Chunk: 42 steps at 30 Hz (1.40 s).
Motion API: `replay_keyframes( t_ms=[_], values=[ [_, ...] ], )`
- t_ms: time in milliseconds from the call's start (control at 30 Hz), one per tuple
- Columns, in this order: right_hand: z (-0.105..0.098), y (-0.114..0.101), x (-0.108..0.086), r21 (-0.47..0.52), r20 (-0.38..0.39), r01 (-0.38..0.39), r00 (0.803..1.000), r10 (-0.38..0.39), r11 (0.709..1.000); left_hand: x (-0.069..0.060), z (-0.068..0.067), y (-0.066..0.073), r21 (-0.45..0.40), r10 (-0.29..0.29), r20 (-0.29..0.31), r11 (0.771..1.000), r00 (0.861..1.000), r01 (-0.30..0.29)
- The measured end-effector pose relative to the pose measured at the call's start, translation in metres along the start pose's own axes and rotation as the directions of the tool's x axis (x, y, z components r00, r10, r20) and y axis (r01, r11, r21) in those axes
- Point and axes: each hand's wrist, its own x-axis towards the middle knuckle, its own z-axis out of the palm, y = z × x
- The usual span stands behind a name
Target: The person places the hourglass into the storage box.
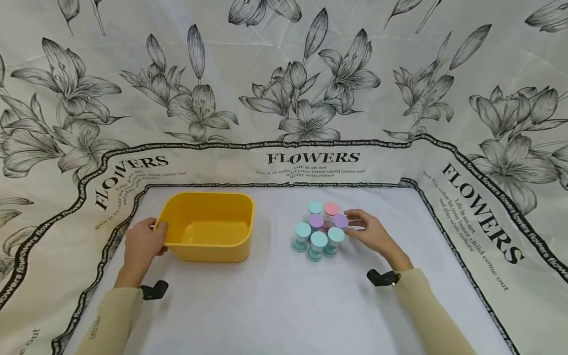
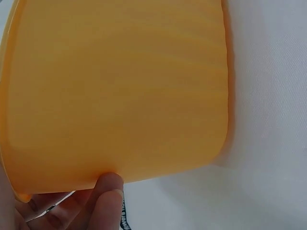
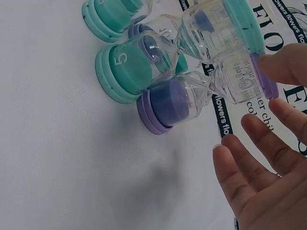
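Note:
A yellow plastic bin [image 1: 213, 252] stands on the left of the white-covered table, its inside bare in the head view. My left hand [image 1: 144, 242] holds its left rim, with the thumb over the edge and the fingers outside; in the left wrist view fingertips [image 2: 109, 184] press its wall. Several small sand timers stand upright in a cluster, with teal [image 1: 318, 239], pink [image 1: 331, 208] and purple caps. At the cluster's right side, my right hand [image 1: 372, 234] has thumb and forefinger at the cap of a purple sand timer [image 1: 340, 220]; its other fingers are spread.
White cloth [image 1: 266, 305] covers the table. A curtain printed with flowers [image 1: 310, 98] surrounds its back and sides. Bare cloth lies between the bin and the timers. Each wrist wears a black camera mount [image 1: 382, 278].

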Motion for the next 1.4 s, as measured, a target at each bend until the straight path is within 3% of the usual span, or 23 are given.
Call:
replay_keyframes(
  t_ms=[733, 1133, 1400],
  values=[
    [0.004, 0.008, 0.001, 0.027, -0.007, -0.029, 1.0, 0.029, 0.999, 0.0, 0.003, 0.001, 0.013, -0.014, 0.008, 1.0, 1.0, 0.014],
    [-0.019, 0.0, -0.005, -0.008, -0.028, -0.113, 0.993, 0.113, 0.994, 0.0, -0.001, 0.002, 0.033, 0.011, 0.025, 0.999, 1.0, -0.012],
    [-0.045, -0.019, 0.006, -0.011, -0.071, -0.094, 0.993, 0.093, 0.996, 0.002, -0.003, 0.001, 0.057, 0.032, 0.038, 0.998, 0.999, -0.034]
  ],
)
